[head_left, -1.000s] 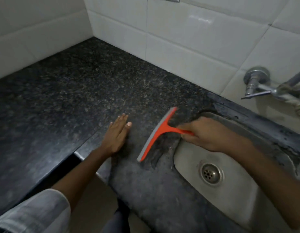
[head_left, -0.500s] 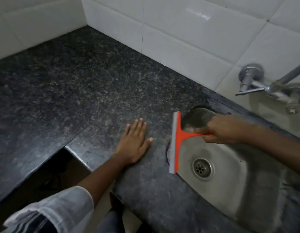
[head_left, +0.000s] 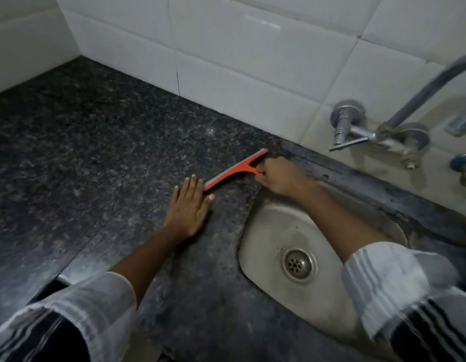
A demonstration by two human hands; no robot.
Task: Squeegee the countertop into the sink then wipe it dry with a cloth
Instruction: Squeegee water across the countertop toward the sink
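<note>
Right now right hand [head_left: 280,176] fisted round handle of orange squeegee [head_left: 236,169], blade down on dark countertop [head_left: 96,152], running diagonally, near end just beside left fingertips [head_left: 192,178]. Left hand [head_left: 188,207] flat, fingers together, palm on counter. Steel sink [head_left: 268,231] under right forearm. Tap [head_left: 357,134] on wall beyond right hand.

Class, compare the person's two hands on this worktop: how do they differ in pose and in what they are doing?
The left hand lies flat and open, fingers spread, holding nothing; the right hand is closed around the handle of the orange squeegee. The left rests further from the sink; the right sits at its far rim. Both are bare and over the dark countertop.
</note>
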